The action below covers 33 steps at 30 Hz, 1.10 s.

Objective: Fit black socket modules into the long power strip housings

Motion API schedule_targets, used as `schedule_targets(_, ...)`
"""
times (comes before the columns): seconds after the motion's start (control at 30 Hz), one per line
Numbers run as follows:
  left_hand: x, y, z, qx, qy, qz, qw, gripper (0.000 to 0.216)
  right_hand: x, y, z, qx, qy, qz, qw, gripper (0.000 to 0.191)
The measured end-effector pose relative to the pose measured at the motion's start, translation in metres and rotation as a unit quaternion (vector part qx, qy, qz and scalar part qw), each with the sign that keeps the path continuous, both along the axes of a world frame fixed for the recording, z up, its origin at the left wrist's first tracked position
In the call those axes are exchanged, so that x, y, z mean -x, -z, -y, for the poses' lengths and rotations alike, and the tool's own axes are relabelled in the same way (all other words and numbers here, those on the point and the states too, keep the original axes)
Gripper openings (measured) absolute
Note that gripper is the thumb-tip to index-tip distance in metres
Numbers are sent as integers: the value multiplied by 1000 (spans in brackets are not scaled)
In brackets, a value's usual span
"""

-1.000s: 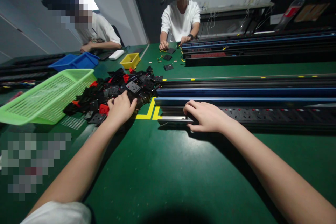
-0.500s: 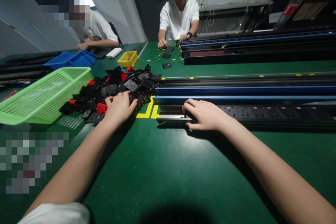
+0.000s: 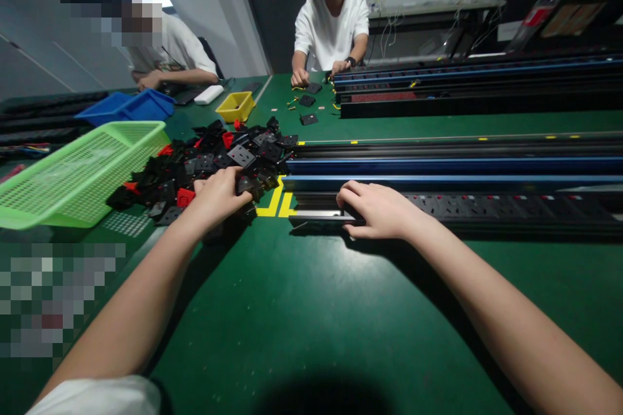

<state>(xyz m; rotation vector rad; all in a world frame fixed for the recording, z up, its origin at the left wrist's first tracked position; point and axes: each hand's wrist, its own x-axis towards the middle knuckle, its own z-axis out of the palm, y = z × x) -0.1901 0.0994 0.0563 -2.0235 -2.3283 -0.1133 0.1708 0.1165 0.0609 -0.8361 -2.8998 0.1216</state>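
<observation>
Head view: a green table [image 3: 311, 298] bears a long black channel [image 3: 496, 227], taken here as the landmark. A row of black sockets [image 3: 487, 207] lies in this channel, to the right of its left end. Blue rails [image 3: 438, 166] run just behind the channel, roughly parallel. A co-worker in a white shirt [image 3: 331, 32] sits well beyond it. A green basket [image 3: 92, 201] stands tilted, well left of the channel. Between that basket and the channel's left end lies a heap of black and red modules [image 3: 209, 162]. The right hand [image 3: 382, 211] is bent over the channel near its left end, thumb apart from fingers at the near wall; whether they are clamped on anything cannot be told. The left hand [image 3: 219, 193] rests at the heap's near edge, left of the channel, fingers curled and thumb apart; its grip is hidden. A yellow tray [image 3: 231, 111] stands beyond the heap, behind and left of the channel. Yellow tape [image 3: 267, 212] marks the table just off the channel's left end.
</observation>
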Motion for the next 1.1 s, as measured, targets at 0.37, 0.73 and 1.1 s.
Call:
schedule_targets(0.37,-25,-18,17,-220,103,80,967,62,0,-1,1,-5,2,3,1000,36)
schedule_targets(0.73,-65,-17,34,-202,93,250,942,51,-1,1,0,2,5,3,1000,38)
schedule_targets(1.1,-92,31,42,-234,108,464,847,27,0,0,1,-7,7,9,1000,37)
